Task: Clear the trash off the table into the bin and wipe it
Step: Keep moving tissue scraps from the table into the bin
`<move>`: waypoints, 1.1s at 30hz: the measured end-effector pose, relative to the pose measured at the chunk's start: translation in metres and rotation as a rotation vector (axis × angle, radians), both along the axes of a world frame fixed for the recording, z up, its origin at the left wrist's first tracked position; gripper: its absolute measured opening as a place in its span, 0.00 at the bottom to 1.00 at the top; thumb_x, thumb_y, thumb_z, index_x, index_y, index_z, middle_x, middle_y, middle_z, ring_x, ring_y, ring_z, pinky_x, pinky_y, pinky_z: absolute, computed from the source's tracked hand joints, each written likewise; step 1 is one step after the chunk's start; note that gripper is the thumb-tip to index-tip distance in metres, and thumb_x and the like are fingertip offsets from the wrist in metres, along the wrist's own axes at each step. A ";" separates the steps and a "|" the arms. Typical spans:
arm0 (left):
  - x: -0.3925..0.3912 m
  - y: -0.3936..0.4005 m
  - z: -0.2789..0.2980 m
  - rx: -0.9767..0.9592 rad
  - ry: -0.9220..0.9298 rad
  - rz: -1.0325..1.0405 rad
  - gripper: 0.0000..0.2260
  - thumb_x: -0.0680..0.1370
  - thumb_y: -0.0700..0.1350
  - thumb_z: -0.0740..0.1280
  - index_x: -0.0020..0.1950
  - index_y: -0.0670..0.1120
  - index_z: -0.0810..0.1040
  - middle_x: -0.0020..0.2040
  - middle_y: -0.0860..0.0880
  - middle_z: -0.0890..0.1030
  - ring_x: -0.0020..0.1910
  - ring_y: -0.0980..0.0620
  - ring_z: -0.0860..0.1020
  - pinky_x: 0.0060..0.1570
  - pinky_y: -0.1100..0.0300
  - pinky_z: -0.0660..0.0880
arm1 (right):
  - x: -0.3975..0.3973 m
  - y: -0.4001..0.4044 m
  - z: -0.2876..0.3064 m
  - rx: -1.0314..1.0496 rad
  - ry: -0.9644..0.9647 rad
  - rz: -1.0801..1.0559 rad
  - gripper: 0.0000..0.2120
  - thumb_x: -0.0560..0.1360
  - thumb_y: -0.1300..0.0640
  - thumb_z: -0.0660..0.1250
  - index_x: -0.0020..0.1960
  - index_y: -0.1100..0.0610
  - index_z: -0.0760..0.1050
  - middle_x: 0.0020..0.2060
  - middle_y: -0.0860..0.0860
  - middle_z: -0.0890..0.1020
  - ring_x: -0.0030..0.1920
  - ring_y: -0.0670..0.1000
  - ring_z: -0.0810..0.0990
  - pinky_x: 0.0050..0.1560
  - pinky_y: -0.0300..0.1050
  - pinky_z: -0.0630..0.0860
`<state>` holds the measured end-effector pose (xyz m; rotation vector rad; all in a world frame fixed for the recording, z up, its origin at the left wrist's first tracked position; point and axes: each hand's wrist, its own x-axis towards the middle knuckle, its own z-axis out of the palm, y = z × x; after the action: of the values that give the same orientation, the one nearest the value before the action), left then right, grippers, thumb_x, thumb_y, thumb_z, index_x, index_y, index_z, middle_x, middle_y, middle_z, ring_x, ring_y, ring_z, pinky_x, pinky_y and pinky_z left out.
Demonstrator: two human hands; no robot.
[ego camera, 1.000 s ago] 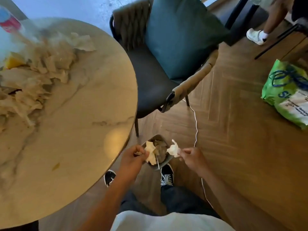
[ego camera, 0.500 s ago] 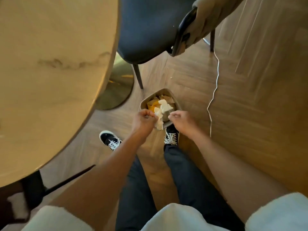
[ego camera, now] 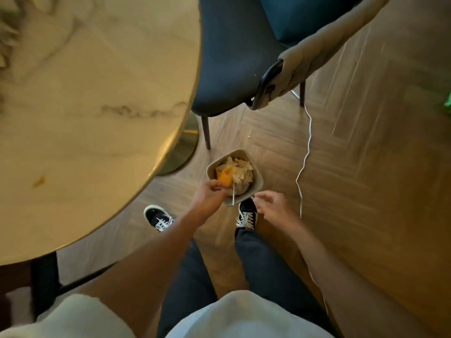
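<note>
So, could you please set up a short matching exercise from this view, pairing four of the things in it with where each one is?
Things:
1. bin
2. white cable
3. left hand
4. right hand

Places:
A. trailing across the wooden floor, right of the bin
B. on the floor, close to the table's edge, paper scraps inside
C. fingers spread, above the right shoe, holding nothing
D. at the bin's near rim, fingers curled by a thin white stick

Pairs: 1-B, 2-A, 3-D, 4-C
</note>
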<state>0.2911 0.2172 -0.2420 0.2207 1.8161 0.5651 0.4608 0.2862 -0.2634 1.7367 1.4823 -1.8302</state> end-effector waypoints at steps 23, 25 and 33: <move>-0.185 -0.149 0.189 0.456 0.275 0.640 0.07 0.77 0.35 0.67 0.44 0.46 0.81 0.43 0.47 0.83 0.39 0.54 0.80 0.42 0.60 0.76 | -0.280 -0.018 0.208 0.442 0.370 0.405 0.08 0.76 0.54 0.66 0.54 0.50 0.80 0.46 0.49 0.82 0.50 0.51 0.82 0.54 0.48 0.77; -0.218 -0.160 0.187 0.453 0.303 0.639 0.08 0.77 0.36 0.67 0.44 0.48 0.81 0.43 0.48 0.83 0.40 0.54 0.80 0.41 0.62 0.75 | -0.313 -0.029 0.209 0.446 0.371 0.457 0.09 0.76 0.53 0.66 0.55 0.51 0.80 0.47 0.50 0.83 0.50 0.50 0.81 0.55 0.47 0.77; -0.355 -0.178 0.185 0.389 0.513 0.536 0.06 0.76 0.40 0.69 0.46 0.51 0.81 0.42 0.52 0.81 0.39 0.58 0.77 0.45 0.64 0.73 | -0.436 -0.058 0.208 0.596 0.327 0.573 0.12 0.77 0.56 0.64 0.58 0.56 0.79 0.50 0.49 0.81 0.51 0.49 0.79 0.53 0.41 0.74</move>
<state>-0.0639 0.0388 -0.0574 0.1446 2.2598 1.3418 0.0246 0.2284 -0.0550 1.0111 2.5266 -1.4885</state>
